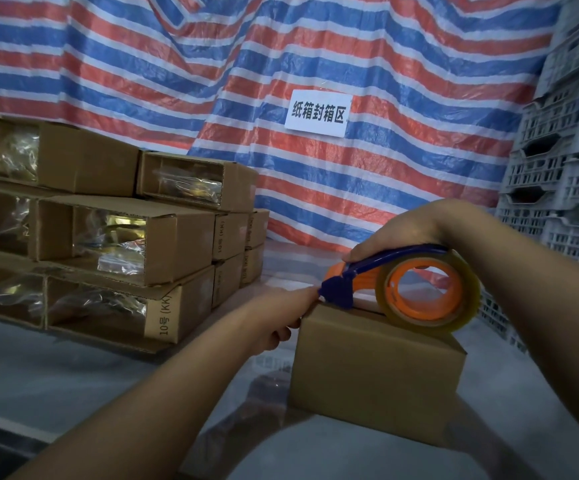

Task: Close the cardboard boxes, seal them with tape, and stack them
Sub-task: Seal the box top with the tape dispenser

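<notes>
Nearest, both forearms reach fwd over a grey table (pixel 56 375) covered w/ clear plastic sheet. Between the hands sits the cardboard box (pixel 374 368), flaps down, upright, directly under the right hand and just right of the left hand. Left hand (pixel 281 317) rests at the box's top left edge, fingers curled down along the box's side, one fingertip touching the blue front of the tape dispenser (pixel 367 275); can't tell if it pinches tape there. Right hand (pixel 399 233) is wrapped around the dispenser's blue handle from above, clamped on it, w/ the dispenser's nose down on the box top at the left edge and the clear tape roll (pixel 430 292) on its orange hub hanging over the near right part of the top. The roll and dispenser hide most of the box's centre seam. Left of the left hand and farther back, a stack of sealed boxes (pixel 115 233) in approx three layers, shiny tape on their faces, some printed "10号 (KK)". Behind the right hand, to its right, stacked grey plastic crates (pixel 565 161). Farthest, beyond both hands, a red-white-blue striped tarp (pixel 281 64) w/ a white paper sign (pixel 317 114) in Chinese characters.
</notes>
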The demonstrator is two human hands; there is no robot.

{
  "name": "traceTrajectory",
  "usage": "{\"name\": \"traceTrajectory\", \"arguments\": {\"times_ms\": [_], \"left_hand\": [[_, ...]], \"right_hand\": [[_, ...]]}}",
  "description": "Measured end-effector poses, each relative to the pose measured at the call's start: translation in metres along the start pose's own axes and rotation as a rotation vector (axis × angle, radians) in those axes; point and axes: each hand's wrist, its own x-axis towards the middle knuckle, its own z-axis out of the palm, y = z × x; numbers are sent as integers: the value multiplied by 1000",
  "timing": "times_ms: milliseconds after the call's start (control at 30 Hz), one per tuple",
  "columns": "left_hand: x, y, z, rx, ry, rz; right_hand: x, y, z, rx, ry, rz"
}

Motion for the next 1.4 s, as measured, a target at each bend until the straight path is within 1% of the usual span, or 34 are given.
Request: {"name": "traceTrajectory", "arguments": {"times_ms": [67, 200, 300, 367, 433, 533, 567, 700, 767, 800, 867, 933, 967, 1000, 1033, 1067, 1133, 1200, 1267, 1333, 1400], "left_hand": [[-1, -2, -1, -17, -21, 17], [-1, -1, -2, 145, 81, 62], [-1, 0, -5, 214, 66, 70], [1, -1, -6, 217, 66, 84], [3, -4, -6, 203, 85, 86], [5, -4, -5, 201, 79, 86], [6, -4, -5, 206, 81, 86], [5, 1, -4, 233, 93, 72], [2, 8, -5, 325, 157, 79], [-1, 13, -5, 401, 207, 103], [-7, 23, -2, 619, 336, 213], [-15, 35, 11, 775, 436, 412], [-21, 41, 22, 797, 444, 527], [-27, 49, 36, 803, 417, 622], [-32, 57, 51, 804, 353, 686], [-35, 64, 67, 821, 269, 710], [-37, 75, 94, 961, 111, 696], [-37, 81, 108, 1088, -15, 638], [-33, 76, 112, 1075, -126, 560], [-30, 66, 112, 1130, -151, 565], [-28, 60, 111, 1185, -119, 597]], "right_hand": [[2, 0, -1, -2, -10, -4], [3, 3, -5, -63, -20, -13], [-1, 11, -13, -104, -50, 7], [-10, 31, -24, -105, -101, 69], [-22, 68, -34, -61, -124, 136], [-40, 135, -38, 76, -49, 159], [-44, 151, -34, 84, -26, 158], [-44, 183, -14, 20, 41, 146], [-42, 184, -6, 41, 42, 131], [-42, 185, -3, 68, 34, 112], [-43, 185, 1, 125, 5, 87], [-42, 186, 3, 133, -7, 90], [-41, 187, 3, 128, -4, 89], [-39, 188, 4, 126, -3, 83], [-38, 189, 4, 133, -6, 74], [-37, 190, 3, 142, -11, 66], [-36, 191, 3, 162, -14, 59], [-35, 193, 4, 161, -12, 68], [-35, 195, 6, 163, -12, 76], [-36, 198, 8, 181, -10, 81], [-36, 199, 10, 213, -4, 72]]}}
